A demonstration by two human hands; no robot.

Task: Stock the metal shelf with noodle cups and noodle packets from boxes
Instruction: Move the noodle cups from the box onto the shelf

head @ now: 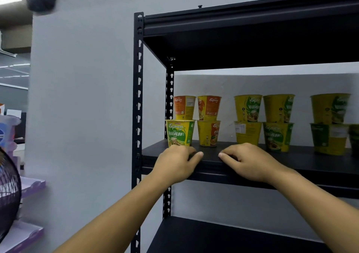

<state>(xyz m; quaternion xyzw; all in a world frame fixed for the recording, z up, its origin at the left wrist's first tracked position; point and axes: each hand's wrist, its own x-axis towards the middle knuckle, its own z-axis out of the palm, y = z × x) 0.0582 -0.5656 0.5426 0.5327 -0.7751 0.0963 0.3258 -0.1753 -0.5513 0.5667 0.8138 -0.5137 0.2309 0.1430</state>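
As left hand [175, 162] and right hand [250, 162] curl on shelf [310, 163], their tips are hidden, grip unclear; far cups [330, 124] blurred, cropped.

Black fan [7, 194] and purple trays [33, 186] sit left of grey wall [83, 97].

noodle cup [179, 133], "Express", "Vegetarian"

Matt black metal shelf [291, 161], glossy printed noodle cups [180, 134]
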